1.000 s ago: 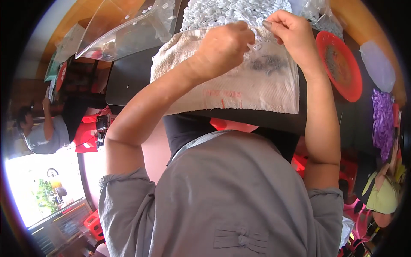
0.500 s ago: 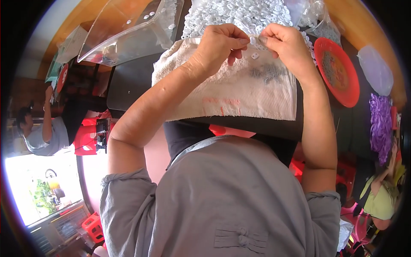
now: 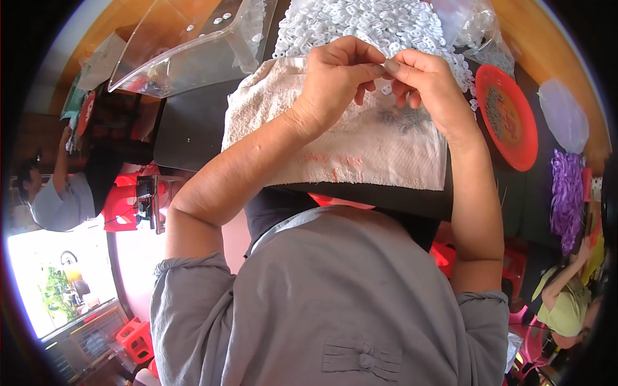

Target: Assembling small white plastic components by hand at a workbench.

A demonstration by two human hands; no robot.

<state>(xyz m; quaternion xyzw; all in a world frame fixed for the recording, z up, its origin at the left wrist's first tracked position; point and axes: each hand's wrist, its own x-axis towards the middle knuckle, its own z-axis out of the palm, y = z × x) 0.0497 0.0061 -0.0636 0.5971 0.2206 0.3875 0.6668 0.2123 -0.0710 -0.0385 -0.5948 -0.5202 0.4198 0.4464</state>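
Closest to the camera is the person's own grey shirt (image 3: pixel 335 302), sleeves bunched up at the shoulders. Both bare forearms run up from there and bend inward so the hands meet over the work. The left arm comes in at a slant from the lower left, elbow pushed out wide; the right one rises almost straight up along the right side.

The left hand (image 3: pixel 335 80) is curled mostly closed, knuckles up, thumb and forefinger pinched together at the tip. The right hand (image 3: pixel 421 80) faces it, also pinched, other fingers loosely folded under. Fingertips of both touch right at the middle. Whatever's between them is tiny; I can't tell what it is, though a small white ring (image 3: pixel 386 89) shows just under the pinch.

Under the hands is a worn white towel (image 3: pixel 360 151) spread on a dark table (image 3: pixel 187 128), with a little cluster of small grey bits on it just below the right hand.

Beyond the hands sits a big heap of white plastic rings (image 3: pixel 367 22), touching the far edge of the towel. Left of that, a clear plastic scoop-like tray (image 3: pixel 187 48). Off to the right, a red plate (image 3: pixel 512 116), then a pile of purple pieces (image 3: pixel 566 196).
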